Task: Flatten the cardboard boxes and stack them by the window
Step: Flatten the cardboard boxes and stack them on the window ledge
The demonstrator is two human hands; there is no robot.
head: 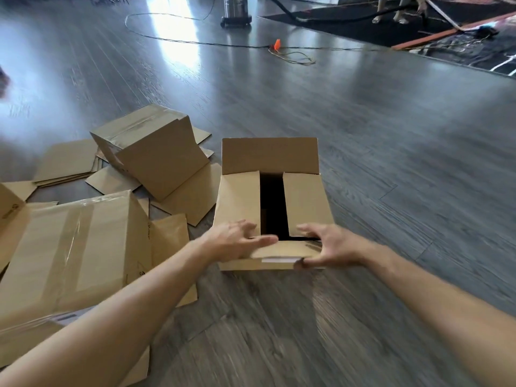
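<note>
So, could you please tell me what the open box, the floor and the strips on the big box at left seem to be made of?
Open box: plain brown cardboard, matte, with folded flaps. Floor: grey wood-look planks, probably laminate or vinyl; visible seams, grain and glossy glare. Strips: seemingly clear plastic tape, shiny and wrinkled on the big box.

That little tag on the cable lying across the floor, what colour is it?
Bright orange. The tag shows in the head view, far up the grey floor.

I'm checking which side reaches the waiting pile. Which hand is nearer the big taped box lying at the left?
Left. The left hand rests on the open box's near flap, just right of the taped box. The right hand grips that flap's far end, farther away.
</note>
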